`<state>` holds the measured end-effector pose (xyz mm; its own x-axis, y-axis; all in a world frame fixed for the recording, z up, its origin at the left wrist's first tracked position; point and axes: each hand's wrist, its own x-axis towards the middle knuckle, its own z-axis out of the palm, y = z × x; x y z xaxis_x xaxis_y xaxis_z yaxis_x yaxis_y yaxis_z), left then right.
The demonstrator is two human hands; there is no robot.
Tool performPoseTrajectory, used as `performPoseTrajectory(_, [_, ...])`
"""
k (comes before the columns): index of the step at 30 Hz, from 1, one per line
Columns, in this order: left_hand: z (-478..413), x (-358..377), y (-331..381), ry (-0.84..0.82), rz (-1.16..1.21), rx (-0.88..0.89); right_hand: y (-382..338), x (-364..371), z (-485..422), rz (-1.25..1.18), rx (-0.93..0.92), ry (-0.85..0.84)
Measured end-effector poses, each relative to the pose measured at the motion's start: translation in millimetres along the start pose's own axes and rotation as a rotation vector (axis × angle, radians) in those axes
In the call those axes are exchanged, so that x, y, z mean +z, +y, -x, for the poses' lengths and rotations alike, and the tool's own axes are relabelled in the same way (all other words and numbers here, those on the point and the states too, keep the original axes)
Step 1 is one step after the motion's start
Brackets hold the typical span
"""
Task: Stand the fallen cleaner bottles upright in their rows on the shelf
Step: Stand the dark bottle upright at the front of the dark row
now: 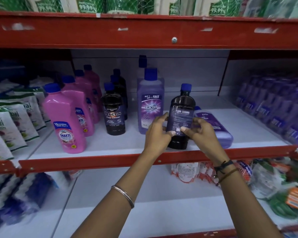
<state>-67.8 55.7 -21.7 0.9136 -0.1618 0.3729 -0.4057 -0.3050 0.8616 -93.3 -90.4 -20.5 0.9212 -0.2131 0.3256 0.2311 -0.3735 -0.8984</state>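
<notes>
A dark Bactin floor cleaner bottle [181, 107] with a blue cap stands upright near the front of the white shelf [110, 145], its back label facing me. My left hand [157, 133] and my right hand [202, 133] grip it from either side. Just behind my right hand a lilac bottle [215, 129] lies on its side. An upright lilac Bactin bottle [150, 102] stands to the left of the held one, with another behind it. Further left stand a row of dark Bactin bottles [114, 114] and a row of pink bottles [65, 121].
A red shelf rail [96, 163] runs along the front edge and a red beam [144, 33] hangs overhead. White and green pouches [9, 122] fill the left. Purple packs [273, 107] line the right side. Packets lie on the lower shelf at right [273, 182].
</notes>
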Motion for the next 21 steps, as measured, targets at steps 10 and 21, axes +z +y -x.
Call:
performPoseTrajectory(10, [27.4, -87.2, -24.5, 0.159, -0.029, 0.118, -39.3, 82.7, 23.3, -0.061, -0.167, -0.01])
performPoseTrajectory(21, [38.8, -154.2, -73.8, 0.305, -0.004, 0.033, -40.7, 185.7, 15.6, -0.144, -0.145, -0.14])
